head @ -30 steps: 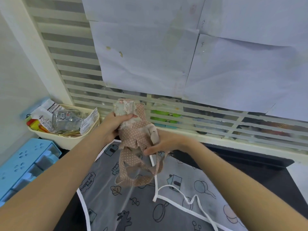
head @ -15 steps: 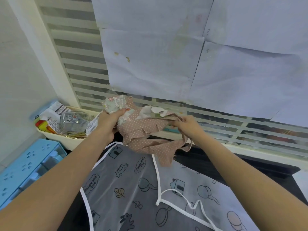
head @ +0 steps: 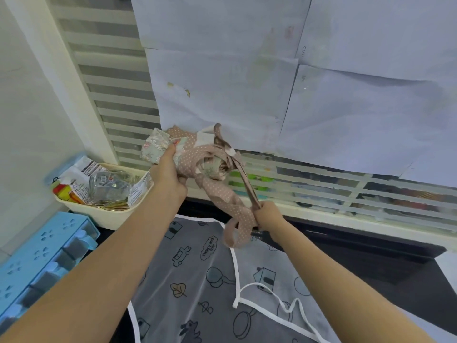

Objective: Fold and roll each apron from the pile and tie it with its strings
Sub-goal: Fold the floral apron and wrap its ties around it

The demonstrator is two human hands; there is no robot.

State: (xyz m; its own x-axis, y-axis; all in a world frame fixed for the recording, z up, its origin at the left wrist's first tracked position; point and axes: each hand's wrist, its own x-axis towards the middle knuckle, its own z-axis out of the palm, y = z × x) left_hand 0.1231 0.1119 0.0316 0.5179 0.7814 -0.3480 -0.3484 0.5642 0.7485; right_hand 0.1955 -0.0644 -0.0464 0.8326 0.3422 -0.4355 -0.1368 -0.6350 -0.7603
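The left hand point(head: 168, 178) was held up in the air, fingers and thumb curled tight round a rolled-up bundle of pale flowery and pink dotted apron cloth point(head: 173, 151). The bundle stuck out above and to both sides of that hand, w/ the flowery end past the thumb.

A long pink strap with small white dots point(head: 222, 196) was wound round the bundle, then ran down and to the right. The right hand point(head: 268, 216) was lower than the left and to its right. Its fingers were curled round the strap, and the strap part between bundle and right hand looked pulled straight. A loose loop of the same strap hung just left of and under the right hand. Can't tell if a knot was made.

Under both hands lay a flat grey see-through apron with black cartoon pictures and white trim point(head: 197, 280), spread on the dark tabletop point(head: 395, 273). Its thin white string point(head: 284, 300) lay in a wiggly line below the right hand, on the grey apron.

Left of the left hand sat a cream plastic tub point(head: 106, 215) w/ a clear glass jar point(head: 108, 185) and some paper packets in it. Lower, by the left arm, was a light blue plastic box with small holes point(head: 37, 263).

Behind the hands were white slats point(head: 118, 100) and big sheets of white paper point(head: 247, 70) stuck over them.
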